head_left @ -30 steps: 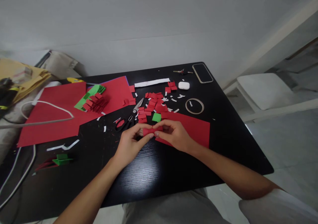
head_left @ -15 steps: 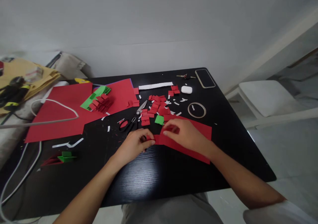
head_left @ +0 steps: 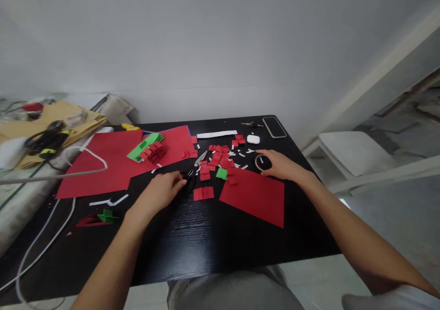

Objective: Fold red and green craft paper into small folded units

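Note:
My left hand [head_left: 161,190] lies on the black table [head_left: 213,246] with its fingers curled over the black handles of the scissors [head_left: 193,172]. My right hand [head_left: 279,165] reaches to the far right, its thumb and fingers closed around a tape roll [head_left: 260,162]. Between the hands a small folded red paper piece [head_left: 203,193] lies loose on the table. A red sheet [head_left: 254,196] lies just right of it. Behind it are several small red cut pieces [head_left: 220,155] and a green square [head_left: 222,173].
Large red sheets [head_left: 110,163] with a green and red folded stack [head_left: 149,149] lie at the left, crossed by a white cable [head_left: 51,177]. A phone [head_left: 274,127], white earbud case [head_left: 253,139], keys [head_left: 251,124] and white strip [head_left: 216,134] sit at the far edge. A white chair [head_left: 357,152] stands right.
Both hands let go of the folded red piece, which now lies on the table. The left hand moved left onto the scissors, the right hand moved away to the tape roll. The view tilted up.

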Motion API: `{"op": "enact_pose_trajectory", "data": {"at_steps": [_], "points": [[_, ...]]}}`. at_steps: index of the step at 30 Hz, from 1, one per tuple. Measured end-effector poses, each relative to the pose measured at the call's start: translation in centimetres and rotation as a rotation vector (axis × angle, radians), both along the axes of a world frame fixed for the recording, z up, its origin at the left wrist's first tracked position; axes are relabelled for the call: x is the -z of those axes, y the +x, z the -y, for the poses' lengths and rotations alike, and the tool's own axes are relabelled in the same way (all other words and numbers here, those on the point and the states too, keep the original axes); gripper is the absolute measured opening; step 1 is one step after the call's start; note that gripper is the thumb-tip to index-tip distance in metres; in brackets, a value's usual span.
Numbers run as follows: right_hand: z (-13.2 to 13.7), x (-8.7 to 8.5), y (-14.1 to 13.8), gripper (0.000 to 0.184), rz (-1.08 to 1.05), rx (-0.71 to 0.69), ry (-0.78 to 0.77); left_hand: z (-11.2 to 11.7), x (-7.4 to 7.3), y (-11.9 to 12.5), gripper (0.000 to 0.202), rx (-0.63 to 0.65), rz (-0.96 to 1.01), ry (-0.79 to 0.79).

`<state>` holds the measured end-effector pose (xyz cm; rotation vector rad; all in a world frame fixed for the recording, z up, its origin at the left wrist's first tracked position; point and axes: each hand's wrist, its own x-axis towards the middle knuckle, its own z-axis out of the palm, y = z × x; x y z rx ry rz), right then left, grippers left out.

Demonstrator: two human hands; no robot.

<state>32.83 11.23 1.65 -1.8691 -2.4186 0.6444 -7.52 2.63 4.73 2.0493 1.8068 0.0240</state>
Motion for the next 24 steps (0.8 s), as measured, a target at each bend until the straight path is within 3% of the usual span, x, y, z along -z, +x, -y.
{"op": "enact_pose_trajectory", "data": {"at_steps": [4, 8, 12, 18, 20, 22, 24], "points": [[-1.0, 0.2, -0.3, 0.08, 0.035, 0.002, 0.009, -0.7, 0.6, 0.9, 0.018, -0.031, -0.169, 0.076], [-1.6, -0.2, -0.5, 0.073, 0.043, 0.001, 0.007, -1.4, 1.4, 2.1, 0.03, -0.027, -0.241, 0.073], [-1.3, -0.9, -0.9, 0.065, 0.008, -0.015, 0.043, -2.3, 1.6, 2.5, 0.034, -0.008, -0.255, 0.051], [0.1, -2.5, -2.0, 0.064, -0.115, 0.013, 0.179, -3.3, 1.0, 1.8, 0.023, 0.014, -0.192, 0.021], [1.1, -3.0, -2.6, 0.059, -0.212, 0.052, 0.228, -3.1, 0.4, 1.0, 0.021, 0.027, -0.146, 0.024], [2.6, -3.3, -3.5, 0.055, -0.487, 0.122, 0.239, -2.6, -0.4, -0.2, 0.022, 0.04, -0.078, 0.033], [4.6, -3.3, -4.6, 0.053, -0.731, 0.137, 0.154, -1.8, -1.1, -1.5, 0.026, 0.054, 0.015, 0.057]]}}
